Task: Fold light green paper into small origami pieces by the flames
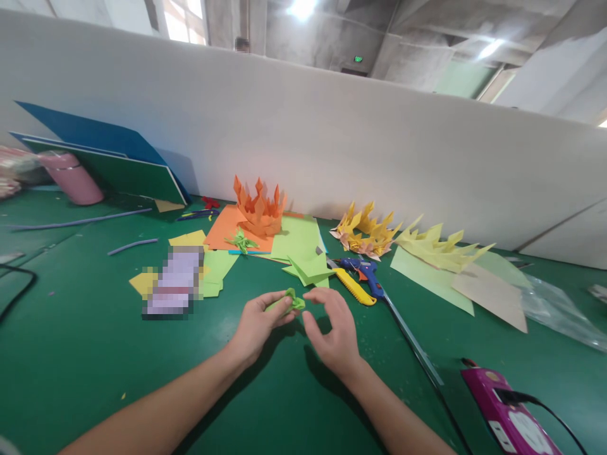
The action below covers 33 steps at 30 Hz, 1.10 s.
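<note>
In the middle of the view, a small folded green paper piece [296,299] is pinched between the thumb and fingers of my left hand [260,321]. My right hand [336,325] is beside it with thumb and fingers curved apart, holding nothing, its fingertips close to the paper. Just beyond my hands lie folded green paper sheets [309,270]. A yellow utility knife [355,287] and a blue glue gun [365,270] rest behind my right hand. Farther back, a small green paper star shape [242,241] lies on orange paper [222,229].
An orange paper crown [260,212], a yellow-orange crown [366,230] and a pale yellow spiky strip [439,246] stand along the white partition [303,133]. A blurred phone-like object [175,281] lies left. A pink bottle [73,177] stands far left; a magenta power strip [507,411] sits front right.
</note>
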### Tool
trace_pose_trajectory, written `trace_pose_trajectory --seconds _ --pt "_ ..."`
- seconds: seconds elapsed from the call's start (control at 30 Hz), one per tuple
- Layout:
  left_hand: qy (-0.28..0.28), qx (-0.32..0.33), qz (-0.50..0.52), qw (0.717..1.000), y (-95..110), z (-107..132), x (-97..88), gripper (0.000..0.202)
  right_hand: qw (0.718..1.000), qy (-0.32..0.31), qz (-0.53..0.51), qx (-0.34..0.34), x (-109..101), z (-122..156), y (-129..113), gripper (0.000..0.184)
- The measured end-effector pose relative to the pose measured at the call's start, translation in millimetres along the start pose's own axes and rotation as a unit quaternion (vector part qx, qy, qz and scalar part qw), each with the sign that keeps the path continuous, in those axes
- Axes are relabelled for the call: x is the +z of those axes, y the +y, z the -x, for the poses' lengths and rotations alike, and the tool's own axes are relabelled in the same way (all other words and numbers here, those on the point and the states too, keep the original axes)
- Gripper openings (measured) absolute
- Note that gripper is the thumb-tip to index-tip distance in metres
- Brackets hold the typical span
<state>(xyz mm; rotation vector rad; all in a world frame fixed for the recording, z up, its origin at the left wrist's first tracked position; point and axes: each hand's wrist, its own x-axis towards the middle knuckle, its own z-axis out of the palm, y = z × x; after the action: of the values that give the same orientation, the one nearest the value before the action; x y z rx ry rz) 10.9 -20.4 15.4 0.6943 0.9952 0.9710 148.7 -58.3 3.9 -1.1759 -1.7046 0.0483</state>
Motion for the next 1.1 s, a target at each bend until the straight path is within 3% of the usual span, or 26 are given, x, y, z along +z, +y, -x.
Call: trace_pose_trajectory --seconds 0.1,0.17,0.5,0.8,1.1 --pt "0.004 -0.005 -0.005 1.0 1.2 0.8 1.0 0.029 0.995 0.002 -0.066 0.072 4.5 1.3 7.1 0.029" --pt "0.006 -0.006 -0.01 1.0 2.0 1.7 1.5 0.03 0.992 -0.012 -0.08 0.097 8.6 1.6 9.7 0.025" --pt "0.001 -0.01 -0.008 1.0 -2.1 1.3 0.1 0.026 0.996 -0.027 -0.058 0.06 13.9 1.5 5.8 0.012" --pt "-0.003 -0.009 0.019 1.0 -2.3 1.7 1.1 0.023 0.991 -0.029 -0.091 0.094 15.0 3.4 7.0 0.01" --pt "0.003 -0.002 -0.017 1.0 0.2 6.2 2.5 0.028 0.985 -0.026 -0.123 0.12 16.1 3.9 6.3 0.01"
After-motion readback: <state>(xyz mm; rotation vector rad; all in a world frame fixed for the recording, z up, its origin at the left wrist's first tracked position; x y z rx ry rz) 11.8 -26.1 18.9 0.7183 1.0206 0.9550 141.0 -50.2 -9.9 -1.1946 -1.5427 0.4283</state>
